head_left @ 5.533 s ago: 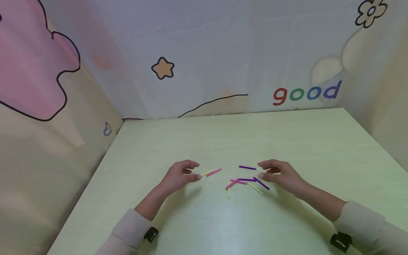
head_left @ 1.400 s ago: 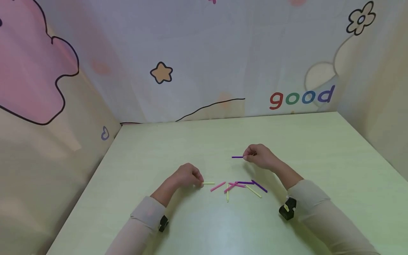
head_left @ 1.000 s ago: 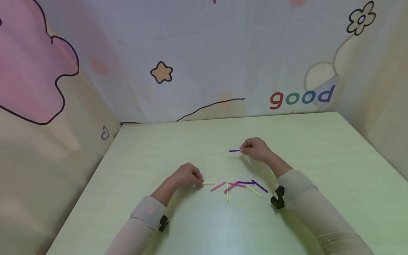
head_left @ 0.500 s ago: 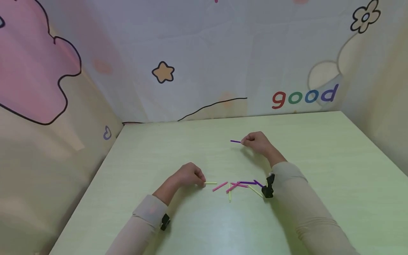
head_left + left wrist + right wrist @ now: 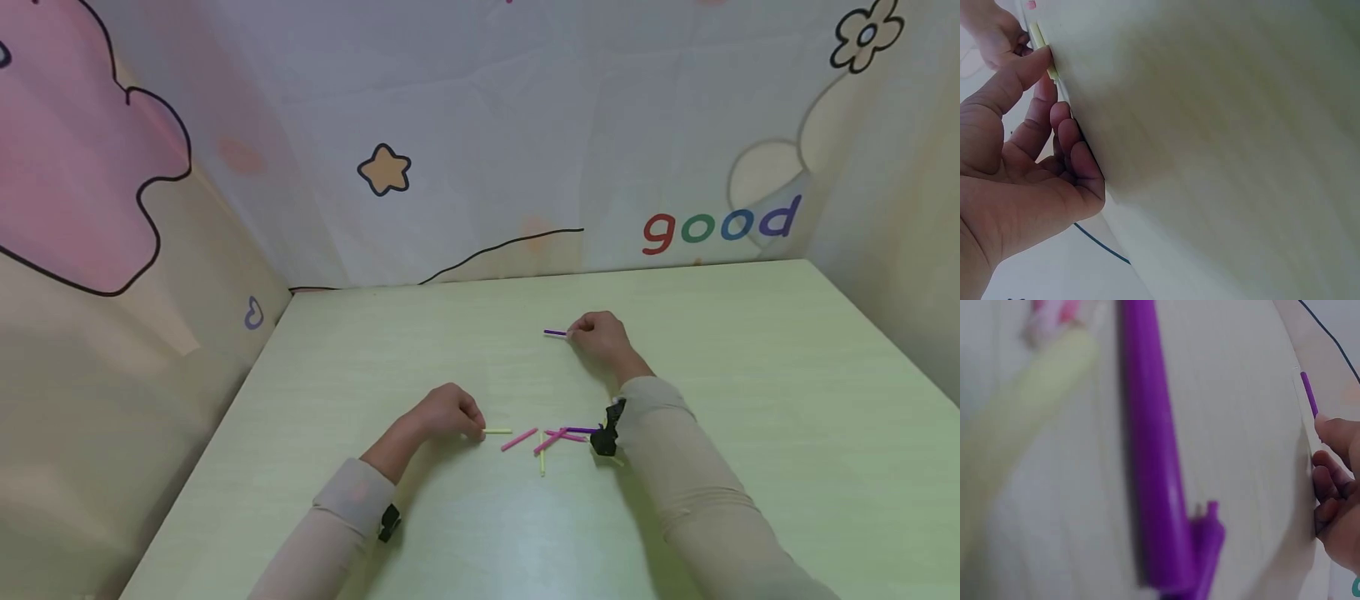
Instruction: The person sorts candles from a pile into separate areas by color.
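Note:
My left hand (image 5: 448,412) pinches the left end of a thin yellow stick (image 5: 498,431) low at the table, left of the other sticks. The left wrist view shows thumb and forefinger on this yellow stick (image 5: 1037,36). Farther back, my right hand (image 5: 602,336) pinches a purple stick (image 5: 554,332) by its right end; its free end points left. Between the hands lie a lone pink stick (image 5: 519,439) and a small pile with crossed pink sticks, a yellow stick (image 5: 542,465) and a purple stick (image 5: 581,430). The right wrist camera partly covers the pile's right side.
The pale green table (image 5: 390,333) meets a printed cloth backdrop (image 5: 480,167) at its far edge, with more cloth at both sides. Close to the right wrist camera lie a large-looking purple stick (image 5: 1154,444) and a blurred yellow stick (image 5: 1029,419).
From loose fingers 5.5 seconds ago, both hands have come to pinch sticks. The right hand has carried its purple stick away from me, then nearly stopped; lately the left hand stays in place.

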`<action>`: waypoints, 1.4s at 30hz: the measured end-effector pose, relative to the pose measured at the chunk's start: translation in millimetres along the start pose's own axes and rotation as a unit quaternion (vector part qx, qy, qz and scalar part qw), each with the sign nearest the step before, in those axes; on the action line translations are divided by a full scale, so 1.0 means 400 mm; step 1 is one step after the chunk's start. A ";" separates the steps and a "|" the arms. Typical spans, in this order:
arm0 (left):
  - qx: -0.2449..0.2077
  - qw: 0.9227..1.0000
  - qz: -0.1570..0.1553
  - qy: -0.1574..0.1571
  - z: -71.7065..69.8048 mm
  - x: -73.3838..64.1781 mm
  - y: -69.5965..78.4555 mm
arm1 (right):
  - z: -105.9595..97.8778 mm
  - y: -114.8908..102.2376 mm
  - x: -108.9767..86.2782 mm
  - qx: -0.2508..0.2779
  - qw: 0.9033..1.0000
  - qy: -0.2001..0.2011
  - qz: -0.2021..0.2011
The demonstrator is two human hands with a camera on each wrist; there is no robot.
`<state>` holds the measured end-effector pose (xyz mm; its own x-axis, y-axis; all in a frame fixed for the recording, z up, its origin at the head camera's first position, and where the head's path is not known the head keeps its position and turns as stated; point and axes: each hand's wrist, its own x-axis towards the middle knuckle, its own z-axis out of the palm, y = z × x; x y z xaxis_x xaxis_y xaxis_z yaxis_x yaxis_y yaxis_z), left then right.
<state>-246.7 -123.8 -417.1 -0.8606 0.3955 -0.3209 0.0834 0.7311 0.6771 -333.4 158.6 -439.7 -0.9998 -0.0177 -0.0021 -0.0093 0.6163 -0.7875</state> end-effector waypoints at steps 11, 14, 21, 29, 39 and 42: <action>0.006 1.000 0.007 -0.007 0.005 0.006 0.001 | 0.004 0.012 0.005 -0.055 0.998 0.015 -0.001; 0.009 1.000 0.015 -0.006 0.005 0.007 0.003 | 0.002 0.010 0.005 -0.062 0.998 0.014 0.000; 0.018 1.000 0.019 -0.009 0.002 0.013 0.005 | -0.012 0.003 0.005 -0.071 0.997 0.006 -0.015; 0.019 1.000 0.016 -0.013 -0.003 0.013 0.012 | -0.050 -0.031 0.000 -0.092 0.995 -0.031 -0.016; 0.006 1.000 0.016 -0.001 0.003 -0.002 0.002 | -0.070 -0.028 -0.024 -0.088 0.993 -0.074 -0.022; -0.006 1.000 0.022 0.002 0.007 -0.001 0.001 | -0.084 -0.027 -0.046 -0.076 0.993 -0.089 -0.026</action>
<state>-244.9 -122.2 -418.6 -0.8582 0.4252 -0.2877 0.1152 0.7057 0.6991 -315.6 178.6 -410.5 -0.9797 -0.1823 -0.0831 -0.0762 0.7225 -0.6871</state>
